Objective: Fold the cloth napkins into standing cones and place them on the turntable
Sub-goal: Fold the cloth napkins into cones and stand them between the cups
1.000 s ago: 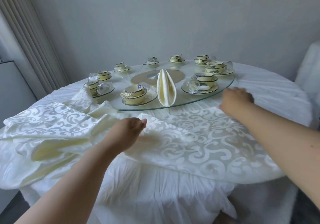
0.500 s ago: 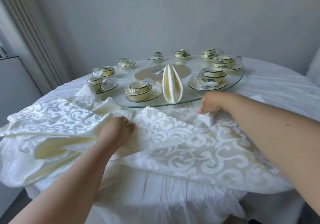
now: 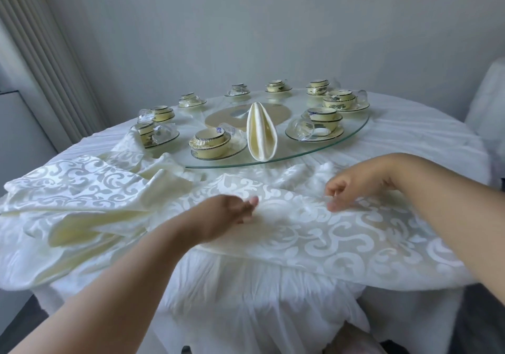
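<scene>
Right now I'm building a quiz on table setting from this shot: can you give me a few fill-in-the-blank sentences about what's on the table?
1. The one finished folded napkin stands on the ____ turntable.
2. Both the left hand and the right hand are on a patterned ____.
3. The folded napkin stands ____, not lying flat.

Missing words: glass; napkin; upright

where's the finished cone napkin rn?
In the head view, the folded napkin cone stands upright at the near edge of the glass turntable, between two place settings, just beyond both hands.
</scene>
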A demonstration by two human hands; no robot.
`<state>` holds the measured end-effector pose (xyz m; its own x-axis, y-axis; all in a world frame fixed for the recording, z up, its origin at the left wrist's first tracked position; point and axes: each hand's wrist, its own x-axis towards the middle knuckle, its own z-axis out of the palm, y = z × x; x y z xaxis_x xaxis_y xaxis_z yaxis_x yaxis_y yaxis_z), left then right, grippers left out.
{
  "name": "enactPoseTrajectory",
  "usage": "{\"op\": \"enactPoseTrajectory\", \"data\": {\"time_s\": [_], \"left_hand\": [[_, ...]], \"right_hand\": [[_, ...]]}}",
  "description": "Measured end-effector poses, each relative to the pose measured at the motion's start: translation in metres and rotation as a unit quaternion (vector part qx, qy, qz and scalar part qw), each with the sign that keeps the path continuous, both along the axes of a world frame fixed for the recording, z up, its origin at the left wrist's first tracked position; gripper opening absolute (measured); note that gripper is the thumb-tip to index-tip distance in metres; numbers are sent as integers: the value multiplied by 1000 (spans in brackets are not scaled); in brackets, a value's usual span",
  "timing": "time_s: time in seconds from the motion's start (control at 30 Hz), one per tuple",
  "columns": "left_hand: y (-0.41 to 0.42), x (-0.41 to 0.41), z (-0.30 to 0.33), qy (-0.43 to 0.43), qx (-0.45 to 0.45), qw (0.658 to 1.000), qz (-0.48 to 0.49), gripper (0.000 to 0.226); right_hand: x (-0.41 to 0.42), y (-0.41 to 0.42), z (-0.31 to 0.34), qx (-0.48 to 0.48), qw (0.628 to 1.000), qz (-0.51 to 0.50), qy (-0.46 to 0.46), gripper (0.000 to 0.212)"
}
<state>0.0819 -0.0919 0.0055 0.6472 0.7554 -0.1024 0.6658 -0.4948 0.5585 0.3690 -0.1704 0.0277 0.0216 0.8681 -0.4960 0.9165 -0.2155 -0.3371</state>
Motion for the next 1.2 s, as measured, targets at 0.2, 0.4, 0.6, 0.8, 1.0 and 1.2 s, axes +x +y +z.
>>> {"op": "enactPoseTrajectory", "data": {"time_s": [0.2,0.4,0.6,0.8,1.0,1.2], "left_hand": [[-10,-33,-6,11,10,996,-92,49],[-37,-68,1,-59,43,997,-23,51],[-46,-99,-7,-82,-75,989,97,39],[-17,-106,-19,-102,-25,969,226,51],[3,-100,-30,15,152,961,230,51],[11,-93,-30,14,173,956,236,36]], "right_hand": [[17,-15,13,30,999,-11,23,19],[-9,11,47,212,975,-39,-56,22],[-89,84,36,366,925,-7,-100,13],[-125,134,-2,453,889,-45,-52,23],[-75,119,-23,261,944,-90,-180,28],[-15,90,-35,196,949,-140,-205,78]]}}
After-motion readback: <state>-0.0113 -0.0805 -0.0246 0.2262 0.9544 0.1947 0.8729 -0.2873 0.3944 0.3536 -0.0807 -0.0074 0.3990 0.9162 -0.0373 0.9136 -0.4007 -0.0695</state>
